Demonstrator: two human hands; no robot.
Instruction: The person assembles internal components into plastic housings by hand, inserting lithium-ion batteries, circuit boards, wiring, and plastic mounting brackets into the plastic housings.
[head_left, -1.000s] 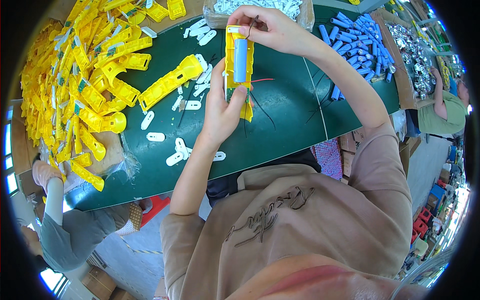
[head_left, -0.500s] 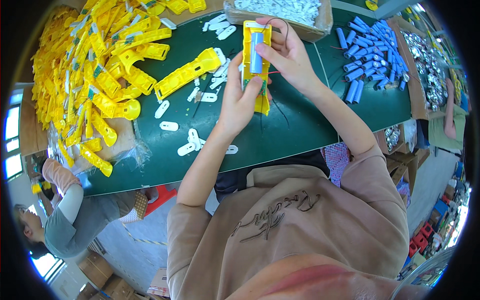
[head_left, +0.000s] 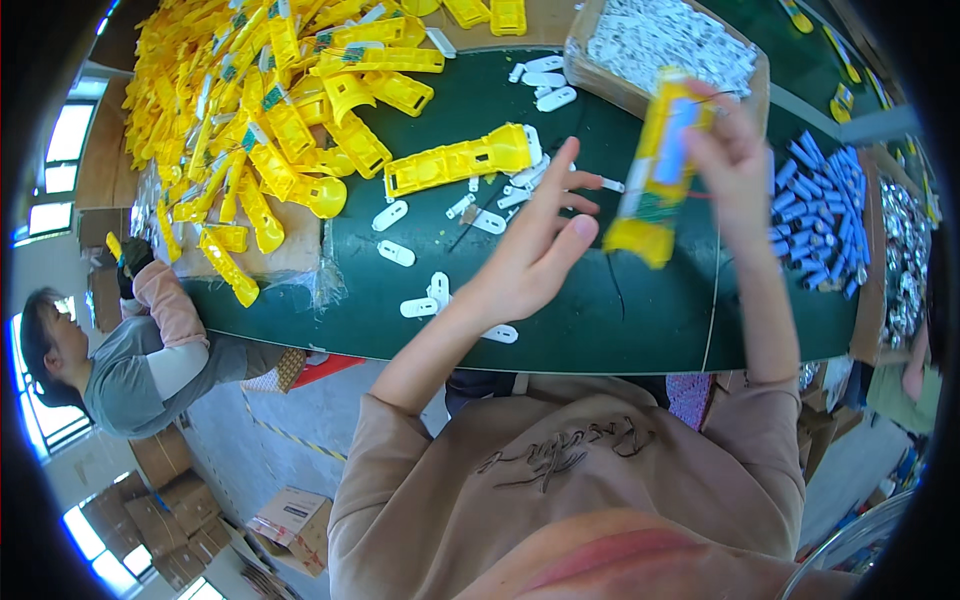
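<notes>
My right hand (head_left: 735,165), somewhat smeared by motion, grips a long yellow plastic housing (head_left: 640,238) by its right side above the table. Inside the housing lies a blue cylindrical battery (head_left: 672,145), with a small green circuit board (head_left: 655,208) below it. A thin red wire sticks out to the right, and dark wires show near it. Apart from the housing, to its left, my left hand (head_left: 535,255) is open with fingers spread and nothing in it. Beyond that hand another yellow housing (head_left: 435,168) rests on the green table (head_left: 590,340), among loose white plastic pieces (head_left: 397,253).
Yellow housings (head_left: 290,150) are heaped at the far left. A carton (head_left: 588,75) of small white parts stands at the back. Blue batteries (head_left: 820,215) are piled at right, beside a carton of shiny metal parts (head_left: 902,260). One person (head_left: 140,375) works at left; another's arm (head_left: 915,365) shows at right.
My left hand has let go of the yellow housing and opened. My right hand has carried the housing to the right and tilted it. The view has shifted, showing more at left.
</notes>
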